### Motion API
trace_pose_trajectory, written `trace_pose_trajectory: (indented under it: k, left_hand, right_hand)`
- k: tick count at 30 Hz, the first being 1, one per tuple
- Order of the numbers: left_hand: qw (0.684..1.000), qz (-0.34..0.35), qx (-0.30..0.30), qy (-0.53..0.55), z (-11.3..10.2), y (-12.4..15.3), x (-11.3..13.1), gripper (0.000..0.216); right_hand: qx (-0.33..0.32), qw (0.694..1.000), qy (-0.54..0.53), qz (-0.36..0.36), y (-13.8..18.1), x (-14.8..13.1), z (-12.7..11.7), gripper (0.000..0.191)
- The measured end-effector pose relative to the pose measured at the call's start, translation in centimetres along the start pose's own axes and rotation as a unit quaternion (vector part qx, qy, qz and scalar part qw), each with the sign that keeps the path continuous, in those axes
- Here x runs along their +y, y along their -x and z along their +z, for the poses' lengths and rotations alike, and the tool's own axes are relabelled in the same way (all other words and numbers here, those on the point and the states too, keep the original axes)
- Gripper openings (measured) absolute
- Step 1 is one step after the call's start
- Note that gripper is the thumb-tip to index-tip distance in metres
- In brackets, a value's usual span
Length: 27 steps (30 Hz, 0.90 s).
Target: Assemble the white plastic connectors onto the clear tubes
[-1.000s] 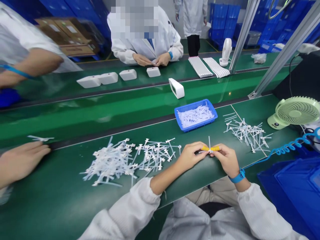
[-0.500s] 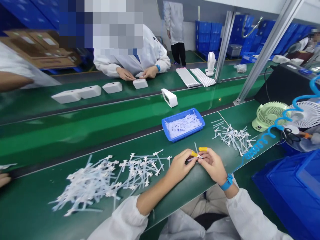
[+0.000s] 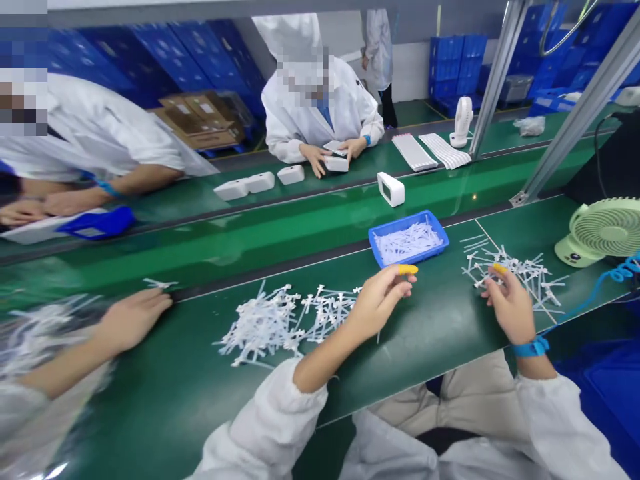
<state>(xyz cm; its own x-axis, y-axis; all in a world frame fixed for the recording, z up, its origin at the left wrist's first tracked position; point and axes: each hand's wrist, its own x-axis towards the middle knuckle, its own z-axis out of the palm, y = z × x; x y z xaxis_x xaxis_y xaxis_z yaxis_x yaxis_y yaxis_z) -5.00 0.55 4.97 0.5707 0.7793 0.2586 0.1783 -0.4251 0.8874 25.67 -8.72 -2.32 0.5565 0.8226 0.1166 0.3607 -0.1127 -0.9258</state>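
My left hand (image 3: 383, 300) is over the bench in front of the blue tray (image 3: 373, 248), its yellow-covered index finger stretched out and the thumb apart. Nothing shows between those fingers. To the right, my right hand (image 3: 513, 310) is at the near left edge of a loose pile of pale strips with small white end pieces (image 3: 535, 272). Its fingers are curled in, one tip covered in yellow; what they pinch, if anything, is hidden. Bigger heaps of similar strips (image 3: 265, 320) lie left of my left hand. Thin pale strips (image 3: 413, 240) fill the tray.
A green fan (image 3: 613, 233) stands at the right, near a coiled blue hose (image 3: 625, 270). A co-worker's hand (image 3: 135, 320) rests on the bench at left. Across the green belt (image 3: 310, 223), another person handles white housings (image 3: 260, 183). Metal posts (image 3: 500, 80) rise at the far side.
My hands, together at a small white piece before, are now apart. The right one has moved right to the strip pile. The view has shifted left, and a co-worker's arm now reaches in.
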Motion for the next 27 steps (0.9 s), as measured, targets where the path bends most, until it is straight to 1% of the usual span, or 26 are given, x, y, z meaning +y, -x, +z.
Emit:
trace_pose_trajectory:
  k: [2,4,5,7,8,9,11,13,15,19,22,24,27]
  left_hand:
    - [0.988,-0.006,-0.1,-0.115,-3.1,-0.4,1.2,0.023]
    - [0.96,-0.018,-0.169,-0.225,-5.5,-0.4,1.4,0.02]
    - [0.943,-0.027,-0.194,-0.27,-6.2,-0.4,1.1,0.019]
    - [0.907,-0.053,-0.24,-0.342,-6.5,-0.2,-0.1,0.021]
    - [0.89,-0.066,-0.261,-0.367,-6.3,-0.2,-0.8,0.024]
    - [0.876,-0.075,-0.281,-0.386,-5.9,-0.2,-1.5,0.025]
    - [0.859,-0.085,-0.3,-0.406,-4.8,-0.4,-2.7,0.021]
    - [0.86,-0.082,-0.295,-0.408,-3.7,-0.7,-3.4,0.012]
    - [0.874,-0.067,-0.28,-0.392,-2.5,-0.7,-3.6,0.008]
    - [0.907,-0.008,-0.236,-0.347,0.9,0.2,-3.9,0.009]
    - [0.912,0.042,-0.201,-0.354,3.7,1.3,-4.6,0.006]
    - [0.912,0.066,-0.18,-0.362,5.0,1.9,-5.2,0.007]
    - [0.914,0.082,-0.159,-0.365,5.7,2.2,-6.0,0.007]
  right_hand:
    - [0.035,0.998,0.05,-0.015,-0.2,0.0,-1.0,0.062]
    - [0.072,0.994,0.073,-0.044,0.3,-0.3,-1.2,0.057]
    - [0.09,0.991,0.078,-0.062,0.8,-0.6,-1.0,0.051]
    - [0.103,0.988,0.068,-0.096,2.0,-1.2,0.3,0.04]
    - [0.091,0.989,0.051,-0.108,2.5,-1.5,1.2,0.036]
    - [0.067,0.991,0.03,-0.116,3.0,-1.8,2.3,0.033]
    - [-0.007,0.992,-0.001,-0.128,3.6,-2.2,4.5,0.03]
    - [-0.073,0.988,0.007,-0.139,3.6,-2.2,6.3,0.026]
    - [-0.103,0.984,0.026,-0.141,3.4,-2.1,7.2,0.024]
    - [-0.103,0.988,0.009,-0.116,3.3,-1.3,7.2,0.026]
    - [-0.096,0.989,-0.017,-0.109,3.1,-1.5,6.9,0.026]
    - [-0.089,0.985,-0.018,-0.146,2.3,-2.7,7.1,0.026]
    - [-0.089,0.964,0.004,-0.252,-0.4,-5.5,8.5,0.028]
